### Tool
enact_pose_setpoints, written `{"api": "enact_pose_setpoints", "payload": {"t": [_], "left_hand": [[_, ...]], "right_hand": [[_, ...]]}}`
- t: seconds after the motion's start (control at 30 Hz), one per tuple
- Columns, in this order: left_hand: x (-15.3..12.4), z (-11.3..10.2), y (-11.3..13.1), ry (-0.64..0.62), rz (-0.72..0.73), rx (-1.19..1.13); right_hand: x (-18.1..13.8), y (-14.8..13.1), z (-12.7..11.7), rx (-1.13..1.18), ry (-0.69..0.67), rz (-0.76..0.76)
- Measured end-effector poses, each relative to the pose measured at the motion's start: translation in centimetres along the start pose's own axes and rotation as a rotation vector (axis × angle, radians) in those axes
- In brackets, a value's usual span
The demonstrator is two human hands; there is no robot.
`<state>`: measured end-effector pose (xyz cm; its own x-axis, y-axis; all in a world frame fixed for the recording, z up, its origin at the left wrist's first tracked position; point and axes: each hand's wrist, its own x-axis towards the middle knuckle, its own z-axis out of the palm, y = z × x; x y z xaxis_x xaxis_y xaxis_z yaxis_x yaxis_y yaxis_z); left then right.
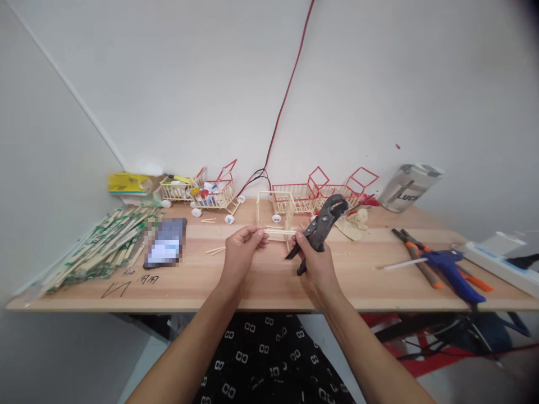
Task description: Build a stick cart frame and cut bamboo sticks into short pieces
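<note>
My left hand [241,252] is closed, with thumb and fingers pinching the left ends of a few thin wooden sticks [278,231]. The sticks lie level between both hands. At their other end, the fingertips of my right hand [320,266] meet them. That hand is also wrapped round a black pair of cutting pliers [323,220], whose jaws point up and away. Just behind the sticks stands a small frame of wooden sticks [290,210], partly covered by them.
Miniature stick-built carts [219,196] and red-rimmed baskets [295,197] line the wall. Bundled wrapped chopsticks [101,244] and a phone [166,242] lie left. Orange-handled pliers [421,261], a blue glue gun [452,275], a power strip [501,266] and a tilted canister [410,188] are right.
</note>
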<state>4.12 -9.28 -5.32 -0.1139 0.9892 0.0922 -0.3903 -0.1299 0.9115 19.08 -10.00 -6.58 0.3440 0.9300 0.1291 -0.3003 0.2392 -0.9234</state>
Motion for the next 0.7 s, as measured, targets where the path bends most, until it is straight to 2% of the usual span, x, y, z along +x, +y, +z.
{"api": "enact_pose_setpoints", "payload": {"t": [0.3, 0.53, 0.7], "left_hand": [[-1.8, 1.5, 0.4, -0.016, -0.130, -0.292], [-2.7, 2.8, -0.8, -0.013, -0.143, -0.324], [-2.6, 2.4, -0.1, 0.018, -0.179, -0.312]], "right_hand": [[-0.5, -0.1, -0.1, 0.071, 0.022, 0.010], [-1.3, 1.0, -0.4, 0.068, 0.006, 0.053], [-1.9, 0.0, -1.2, 0.169, -0.100, 0.171]]}}
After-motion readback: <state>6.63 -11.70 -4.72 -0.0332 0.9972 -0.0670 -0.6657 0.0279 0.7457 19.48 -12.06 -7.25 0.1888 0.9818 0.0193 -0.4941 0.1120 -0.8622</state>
